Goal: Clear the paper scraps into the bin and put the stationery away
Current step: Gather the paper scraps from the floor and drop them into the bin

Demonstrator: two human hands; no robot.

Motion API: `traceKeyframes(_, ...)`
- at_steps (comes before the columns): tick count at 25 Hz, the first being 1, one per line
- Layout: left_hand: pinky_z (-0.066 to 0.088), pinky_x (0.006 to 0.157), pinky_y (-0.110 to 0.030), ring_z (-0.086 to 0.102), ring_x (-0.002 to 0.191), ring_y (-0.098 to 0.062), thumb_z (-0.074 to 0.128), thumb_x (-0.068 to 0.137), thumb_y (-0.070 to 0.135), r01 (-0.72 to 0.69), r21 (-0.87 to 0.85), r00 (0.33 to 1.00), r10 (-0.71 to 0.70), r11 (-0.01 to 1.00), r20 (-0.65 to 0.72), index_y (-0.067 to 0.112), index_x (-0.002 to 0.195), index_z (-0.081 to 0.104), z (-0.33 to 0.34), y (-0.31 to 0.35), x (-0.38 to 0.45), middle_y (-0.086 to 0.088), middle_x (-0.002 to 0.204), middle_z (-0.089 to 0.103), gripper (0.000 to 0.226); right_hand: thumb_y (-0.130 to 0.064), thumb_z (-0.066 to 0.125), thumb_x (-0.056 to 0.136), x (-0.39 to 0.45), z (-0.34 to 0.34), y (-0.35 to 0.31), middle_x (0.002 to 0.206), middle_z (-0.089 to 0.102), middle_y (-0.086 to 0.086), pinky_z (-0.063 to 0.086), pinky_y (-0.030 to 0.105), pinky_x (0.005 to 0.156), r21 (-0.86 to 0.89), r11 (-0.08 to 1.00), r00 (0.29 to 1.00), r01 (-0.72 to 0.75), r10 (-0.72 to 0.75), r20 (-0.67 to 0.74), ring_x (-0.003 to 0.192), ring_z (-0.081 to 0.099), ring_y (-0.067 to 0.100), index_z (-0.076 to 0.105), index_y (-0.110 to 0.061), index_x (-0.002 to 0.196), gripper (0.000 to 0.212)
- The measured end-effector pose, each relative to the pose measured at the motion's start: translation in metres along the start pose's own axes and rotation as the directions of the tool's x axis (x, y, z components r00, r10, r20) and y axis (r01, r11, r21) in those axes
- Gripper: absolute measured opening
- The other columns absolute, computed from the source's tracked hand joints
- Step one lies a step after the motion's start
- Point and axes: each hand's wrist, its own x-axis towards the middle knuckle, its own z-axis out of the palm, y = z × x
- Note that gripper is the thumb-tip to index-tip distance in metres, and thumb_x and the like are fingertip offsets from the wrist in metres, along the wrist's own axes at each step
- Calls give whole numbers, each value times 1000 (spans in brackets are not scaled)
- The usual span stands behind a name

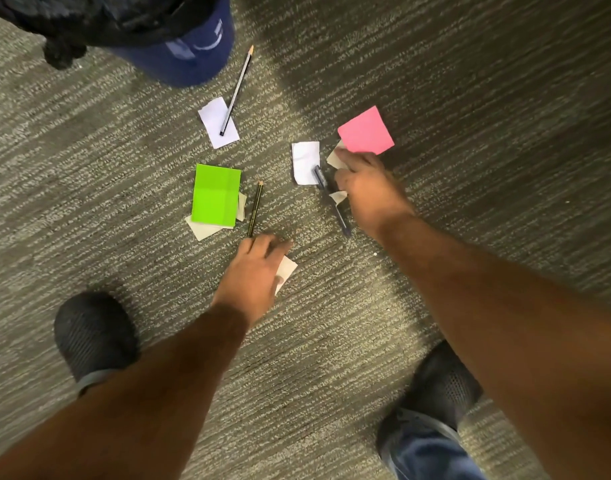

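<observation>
Paper scraps and stationery lie scattered on the carpet. My left hand [259,268] is closed over a cream scrap [286,271], its fingertips by the lower end of a dark pencil [255,209]. My right hand [362,183] grips cream scraps [335,159], beside a blue pen [331,199] and a white scrap [305,162]. A pink note [366,131] lies just beyond that hand. A green note [216,195] covers more cream scraps [203,230]. Farther off, a grey pencil [236,90] rests across another white scrap [218,123]. The blue bin [189,53] with a black liner stands at the top.
My two dark shoes [92,336] [439,386] stand on the grey striped carpet [470,81] at the bottom left and bottom right. A black bag bulge [59,53] hangs beside the bin at the upper left.
</observation>
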Motion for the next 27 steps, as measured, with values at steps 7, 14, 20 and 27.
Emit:
traceKeyframes(7,46,115,-40,53,126,-18,74,91,22,38,34,999,-37,999,-27,21,140,53,6,7,1,-1,136,57,53,8,59,88,-6,-5,-13,168,35,2,46,48,104,-183,977,994,-107,99,-55,139,41,32,63,-23,132,54)
traceKeyframes(14,46,114,-45,48,130,-21,71,86,53,313,-46,947,-316,949,-66,22,144,43,8,-3,-10,-2,140,49,71,3,75,80,6,-16,-22,164,35,6,43,49,103,-199,959,979,-201,189,-79,136,40,34,77,-28,107,41)
traceKeyframes(20,45,115,-48,48,128,-23,85,80,31,473,-421,846,-532,774,-26,24,127,56,14,11,-14,3,137,52,56,-6,78,85,19,-16,-12,133,58,6,41,43,96,-167,965,978,-204,191,-87,124,47,34,79,-21,112,31)
traceKeyframes(27,57,104,-39,61,125,-23,86,75,-1,491,-759,679,-734,428,26,19,121,62,21,13,-25,4,141,47,56,-7,82,87,9,-16,-8,93,71,-8,60,32,84,663,653,861,-366,507,-23,95,72,20,66,-22,120,39)
